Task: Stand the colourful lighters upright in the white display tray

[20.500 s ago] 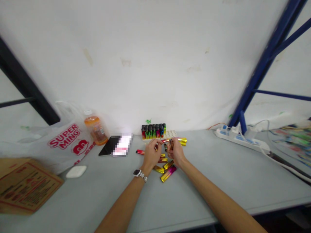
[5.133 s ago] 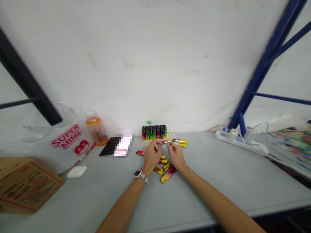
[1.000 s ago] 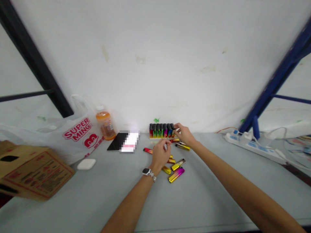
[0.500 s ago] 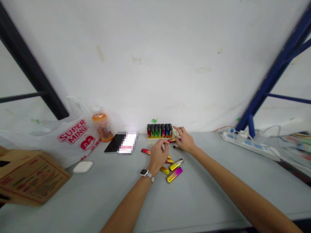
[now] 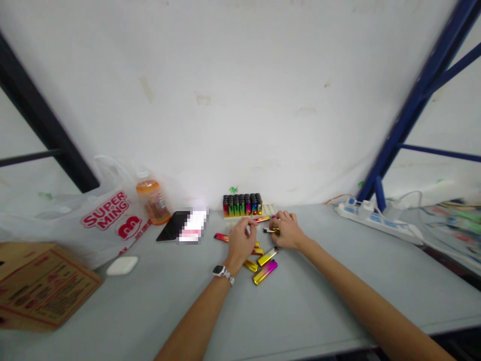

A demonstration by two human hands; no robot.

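Note:
My right hand (image 5: 287,230) has its fingers closed round a yellow lighter (image 5: 277,230) whose dark and silver end sticks out to the left. My left hand (image 5: 240,240), with a watch on its wrist, has thumb and forefinger pinched together. Its fingertips meet the near end of a red and gold lighter (image 5: 262,219); whether they grip it I cannot tell. Behind them a block of upright lighters (image 5: 242,205) stands in a pale tray (image 5: 269,209), whose right end shows bare slots. Loose lighters, among them a yellow and purple lighter (image 5: 265,272), lie below and beside my left hand.
On the left are a cardboard box (image 5: 48,288), a white plastic bag (image 5: 108,228), an orange drink bottle (image 5: 154,200), a white case (image 5: 122,265) and a dark tablet (image 5: 171,226). A power strip (image 5: 379,223) lies right, by a blue metal frame (image 5: 409,110). A wall rises behind.
My right hand has come back from the tray's right end and closed on the yellow lighter with the dark end. My left hand stays in place. The view has shifted slightly.

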